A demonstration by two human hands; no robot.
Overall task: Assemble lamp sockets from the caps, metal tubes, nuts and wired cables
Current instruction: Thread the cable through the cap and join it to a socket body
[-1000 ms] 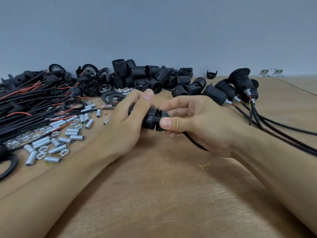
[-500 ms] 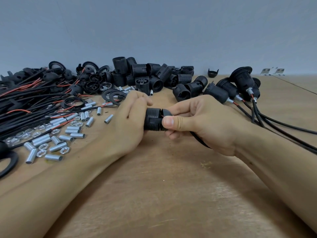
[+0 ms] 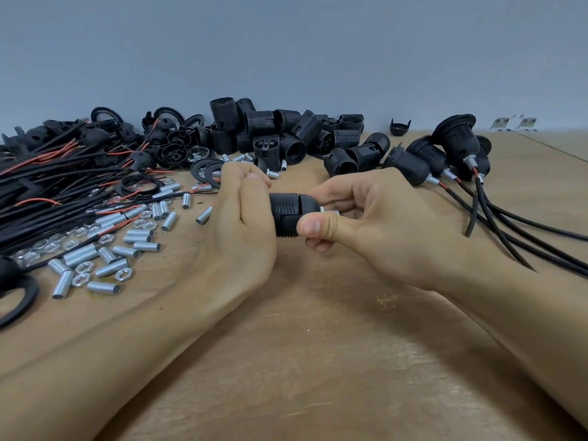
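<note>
- Centre of the wooden table point(image 3: 318, 361): the black lamp socket point(image 3: 291, 214) lies sideways, held just above the wood between both hands.
- Left hand point(image 3: 245, 224) wraps the socket's ribbed body, fingers curled round its far end.
- Right hand point(image 3: 375, 224) pinches the cap end, thumb pressed on the near side, fingers curled behind; a glint of metal tube shows at the fingertips.
- Left of the socket: loose metal tubes point(image 3: 105, 262) and nuts point(image 3: 84, 268), beside a sprawl of wired cables point(image 3: 47, 192).
- Behind the socket: a heap of black socket bodies point(image 3: 280, 132).
- Right of the socket: finished sockets point(image 3: 445, 151), their cables trailing off.
</note>
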